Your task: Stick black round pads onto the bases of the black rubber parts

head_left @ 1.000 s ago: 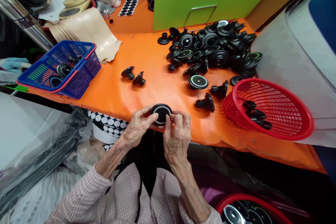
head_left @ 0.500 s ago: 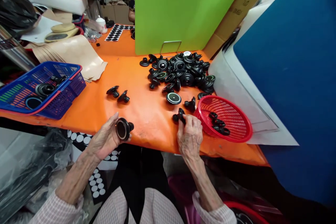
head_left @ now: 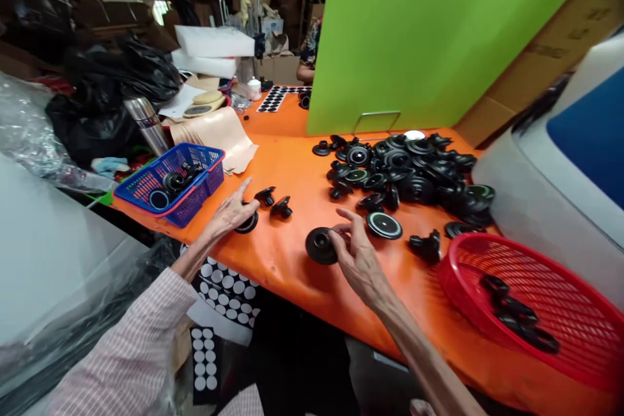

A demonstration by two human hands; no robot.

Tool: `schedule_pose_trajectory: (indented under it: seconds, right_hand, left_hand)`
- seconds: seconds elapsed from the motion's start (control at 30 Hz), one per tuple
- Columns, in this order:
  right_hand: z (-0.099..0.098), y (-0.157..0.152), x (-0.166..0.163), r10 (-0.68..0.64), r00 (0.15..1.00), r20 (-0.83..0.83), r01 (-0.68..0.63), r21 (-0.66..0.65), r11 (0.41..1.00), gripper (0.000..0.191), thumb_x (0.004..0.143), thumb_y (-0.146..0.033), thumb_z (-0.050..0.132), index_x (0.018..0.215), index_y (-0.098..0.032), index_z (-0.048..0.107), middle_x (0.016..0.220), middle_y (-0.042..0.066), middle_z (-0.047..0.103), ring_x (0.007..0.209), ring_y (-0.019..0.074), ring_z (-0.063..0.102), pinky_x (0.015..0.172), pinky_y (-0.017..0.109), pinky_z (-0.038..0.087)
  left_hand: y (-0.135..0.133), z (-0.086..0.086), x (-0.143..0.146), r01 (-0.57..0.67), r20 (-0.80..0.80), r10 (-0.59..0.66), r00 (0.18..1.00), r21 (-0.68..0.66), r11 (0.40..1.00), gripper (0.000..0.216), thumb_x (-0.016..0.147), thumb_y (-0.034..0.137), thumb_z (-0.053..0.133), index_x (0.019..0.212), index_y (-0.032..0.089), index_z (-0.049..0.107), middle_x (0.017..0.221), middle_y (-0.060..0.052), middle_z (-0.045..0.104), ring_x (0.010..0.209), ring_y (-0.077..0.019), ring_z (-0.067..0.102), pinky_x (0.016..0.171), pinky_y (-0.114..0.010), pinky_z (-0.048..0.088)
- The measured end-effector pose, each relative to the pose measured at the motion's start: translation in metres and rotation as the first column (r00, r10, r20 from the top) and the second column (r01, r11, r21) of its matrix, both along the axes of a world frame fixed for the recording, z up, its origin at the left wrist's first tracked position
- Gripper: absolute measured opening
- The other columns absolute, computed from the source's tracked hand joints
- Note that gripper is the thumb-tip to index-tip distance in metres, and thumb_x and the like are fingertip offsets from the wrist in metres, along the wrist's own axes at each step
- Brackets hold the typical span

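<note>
My left hand [head_left: 233, 212] rests on the orange table [head_left: 287, 162] with its fingers over a black round knob [head_left: 248, 224], beside two more black knobs [head_left: 274, 201]. My right hand [head_left: 357, 252] pinches another black round knob [head_left: 320, 246] at the middle of the table, its disc face turned toward me. A large heap of black knobs [head_left: 409, 172] lies further back to the right. One knob with a light ring [head_left: 383, 225] lies face up just beyond my right hand.
A blue basket [head_left: 195, 192] with a few knobs stands at the left. A red basket [head_left: 546, 299] with several small black parts sits at the right front. A green board [head_left: 439, 32] stands behind the heap. Paper sheets [head_left: 214, 130], black bags and white foam fill the left.
My left hand carried its knob forward and set it down beside the two loose knobs. My right hand picked up a knob near the red basket and raised it. The camera tilted up.
</note>
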State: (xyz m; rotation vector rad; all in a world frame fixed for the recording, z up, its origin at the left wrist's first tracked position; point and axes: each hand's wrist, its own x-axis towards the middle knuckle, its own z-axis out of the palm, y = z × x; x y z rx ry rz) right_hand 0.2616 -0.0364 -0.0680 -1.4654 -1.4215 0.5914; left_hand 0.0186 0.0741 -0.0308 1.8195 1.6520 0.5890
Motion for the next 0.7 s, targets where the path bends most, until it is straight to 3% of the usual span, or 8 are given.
schedule_pose_trajectory:
  seconds: [0.13,0.23,0.37,0.47,0.6,0.7]
  right_hand:
    - [0.004,0.062,-0.027,0.126,0.958,-0.259,-0.183,-0.212,0.960,0.048,0.079,-0.034,0.055,0.124,-0.019,0.054,0.106,0.008,0.061,0.076,0.0162,0.062,0.073,0.033,0.052]
    - [-0.007,0.089,-0.047,0.149,0.937,-0.315,-0.243,-0.286,0.927,0.056,0.070,-0.029,0.060,0.125,-0.021,0.053,0.100,0.005,0.064,0.084,0.0196,0.064,0.075,0.035,0.053]
    - [-0.025,0.091,-0.062,0.140,0.868,-0.476,-0.302,-0.284,0.910,0.068,0.069,-0.037,0.065,0.132,-0.025,0.044,0.107,0.006,0.062,0.084,0.0219,0.066,0.062,0.032,0.056]
    - [-0.034,0.085,-0.059,0.119,0.779,-0.616,-0.343,-0.258,0.903,0.068,0.067,-0.043,0.073,0.129,-0.030,0.048,0.115,0.006,0.060,0.091,0.0222,0.066,0.061,0.028,0.056]
    - [-0.035,0.081,-0.056,0.129,0.757,-0.640,-0.362,-0.246,0.899,0.067,0.065,-0.044,0.078,0.125,-0.031,0.053,0.117,0.005,0.061,0.092,0.0219,0.066,0.064,0.027,0.057]
    - [-0.034,0.080,-0.058,0.117,0.763,-0.636,-0.343,-0.244,0.907,0.067,0.064,-0.047,0.077,0.125,-0.033,0.054,0.116,0.004,0.062,0.087,0.0218,0.067,0.061,0.028,0.057]
  left_hand:
    - [0.023,-0.001,0.010,0.132,-0.014,-0.133,0.991,-0.052,0.990,0.046,0.075,0.033,0.057,0.120,0.023,0.065,0.107,-0.009,0.069,0.111,-0.0325,0.057,0.100,-0.043,0.037]
    - [0.022,-0.008,0.014,0.143,0.017,-0.143,0.990,-0.027,0.989,0.041,0.078,0.029,0.054,0.117,0.024,0.066,0.115,-0.006,0.068,0.113,-0.0278,0.057,0.101,-0.038,0.039]
    - [0.012,-0.022,0.016,0.097,0.060,-0.096,0.994,-0.010,0.995,0.047,0.083,0.035,0.051,0.126,0.021,0.061,0.121,-0.009,0.065,0.113,-0.0251,0.057,0.100,-0.036,0.043]
    - [0.008,-0.029,0.019,0.063,0.102,-0.064,0.993,0.010,0.998,0.045,0.083,0.038,0.052,0.124,0.023,0.063,0.118,-0.009,0.064,0.110,-0.0221,0.058,0.099,-0.033,0.044]
    - [0.005,-0.032,0.026,0.059,0.202,-0.060,0.978,0.012,0.998,0.040,0.080,0.044,0.055,0.112,0.025,0.070,0.110,-0.007,0.066,0.109,-0.0239,0.058,0.097,-0.035,0.046]
    - [0.001,-0.033,0.031,0.034,0.276,-0.031,0.961,-0.007,0.999,0.044,0.081,0.045,0.055,0.116,0.023,0.068,0.112,-0.007,0.068,0.104,-0.0231,0.062,0.095,-0.034,0.048]
